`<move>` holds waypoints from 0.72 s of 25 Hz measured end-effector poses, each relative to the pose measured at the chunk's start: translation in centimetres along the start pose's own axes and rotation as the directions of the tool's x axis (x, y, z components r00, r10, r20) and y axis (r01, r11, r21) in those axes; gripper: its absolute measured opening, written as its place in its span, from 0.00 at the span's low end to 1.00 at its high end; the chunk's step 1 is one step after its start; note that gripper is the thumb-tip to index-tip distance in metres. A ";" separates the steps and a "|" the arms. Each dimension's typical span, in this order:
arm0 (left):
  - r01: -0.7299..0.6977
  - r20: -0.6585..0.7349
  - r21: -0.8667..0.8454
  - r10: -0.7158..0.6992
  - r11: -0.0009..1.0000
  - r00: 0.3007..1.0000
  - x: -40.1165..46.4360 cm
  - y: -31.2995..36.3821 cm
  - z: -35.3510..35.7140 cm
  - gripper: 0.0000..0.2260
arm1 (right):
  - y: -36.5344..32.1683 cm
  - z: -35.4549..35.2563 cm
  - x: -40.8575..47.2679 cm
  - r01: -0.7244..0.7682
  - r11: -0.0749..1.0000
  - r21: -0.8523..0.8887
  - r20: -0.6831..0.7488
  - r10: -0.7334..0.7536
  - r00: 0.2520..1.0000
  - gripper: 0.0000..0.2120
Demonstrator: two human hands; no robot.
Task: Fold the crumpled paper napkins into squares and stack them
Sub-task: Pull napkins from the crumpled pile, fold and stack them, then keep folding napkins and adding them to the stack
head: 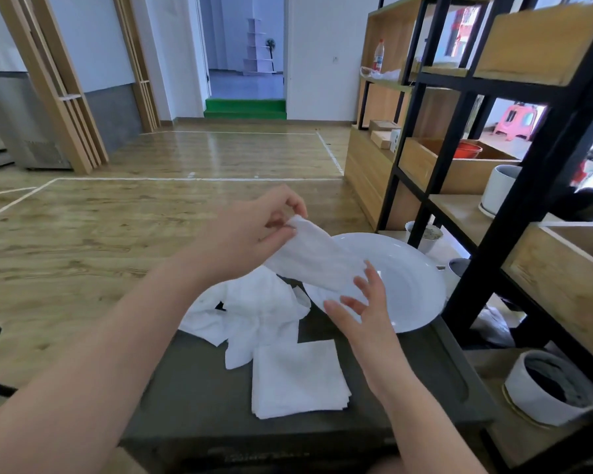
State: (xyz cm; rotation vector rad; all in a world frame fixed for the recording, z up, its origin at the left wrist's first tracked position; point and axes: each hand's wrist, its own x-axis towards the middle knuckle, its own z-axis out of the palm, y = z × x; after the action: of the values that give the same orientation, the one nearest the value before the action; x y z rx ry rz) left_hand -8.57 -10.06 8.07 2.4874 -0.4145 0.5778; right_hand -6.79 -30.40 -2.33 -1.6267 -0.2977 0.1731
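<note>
A large, sparsely furnished indoor room, more workspace than home: a wood-plank floor (185,200) marked with white tape lines (192,179), a black-framed wooden shelving unit (493,83) holding pots and boxes, and a doorway (245,56) with green steps (244,108).

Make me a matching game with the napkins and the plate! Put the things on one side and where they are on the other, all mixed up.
Things:
1. held napkin
2. folded napkin stack
3. crumpled napkin pile
4. white plate

Places:
A. lying flat, nearest the person
B. on the dark table's far right
C. up in the air, pinched by the left hand
D. heaped left of the plate

Pairs: 1-C, 2-A, 3-D, 4-B
</note>
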 end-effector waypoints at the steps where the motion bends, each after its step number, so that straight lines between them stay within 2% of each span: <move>1: 0.013 -0.027 -0.081 -0.016 0.997 1.000 -0.9 0.7 0.2 0.09 | -0.8 -0.1 0.2 0.023 0.999 0.044 0.016 -0.024 1.000 0.29; 3: 0.091 -0.060 -0.271 -0.112 0.958 0.992 -2.4 1.4 0.8 0.09 | -2.1 -0.2 0.3 0.038 0.992 0.118 0.024 -0.041 0.999 0.11; 4: 0.155 -0.061 -0.378 -0.192 0.913 0.980 -3.2 1.5 1.4 0.09 | -2.5 -0.1 0.2 0.023 0.989 0.143 0.032 -0.028 0.999 0.05; 6: 0.277 -0.071 -0.520 -0.365 0.808 0.928 -5.0 1.4 3.2 0.06 | -2.4 0.2 -0.3 -0.027 0.994 0.109 0.084 0.017 0.996 0.07; 7: 0.342 -0.086 -0.540 -0.455 0.769 0.886 -6.1 1.3 4.3 0.05 | -2.2 0.4 -0.6 -0.057 0.998 0.039 0.100 0.052 0.994 0.08; 8: 0.417 -0.096 -0.535 -0.543 0.735 0.834 -7.1 1.0 5.4 0.04 | -1.6 0.7 -0.8 -0.077 0.996 -0.048 0.103 0.082 0.991 0.11; 10: 0.550 -0.069 -0.484 -0.655 0.681 0.752 -9.0 0.3 7.5 0.10 | -0.3 1.2 -1.3 -0.106 0.977 -0.184 0.058 0.118 0.991 0.19; 12: 0.607 -0.035 -0.417 -0.679 0.677 0.733 -10.8 -0.2 9.4 0.14 | 0.9 1.6 -1.7 -0.105 0.952 -0.288 -0.028 0.101 0.994 0.21; 15: 0.662 -0.076 -0.294 -0.707 0.690 0.703 -12.4 -0.6 11.6 0.19 | 2.6 1.8 -1.9 -0.048 0.810 -0.585 -0.089 -0.005 0.996 0.23; 18: 0.708 -0.114 -0.232 -0.742 0.667 0.661 -12.8 -1.1 12.7 0.13 | 4.2 1.8 -2.0 -0.052 0.723 -0.689 -0.122 -0.045 0.991 0.17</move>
State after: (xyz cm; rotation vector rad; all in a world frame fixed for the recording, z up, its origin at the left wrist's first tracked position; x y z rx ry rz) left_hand -15.18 -14.36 -8.22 2.1392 0.5971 0.4124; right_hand -8.89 -29.52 -6.82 -2.3820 -0.2720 -0.0615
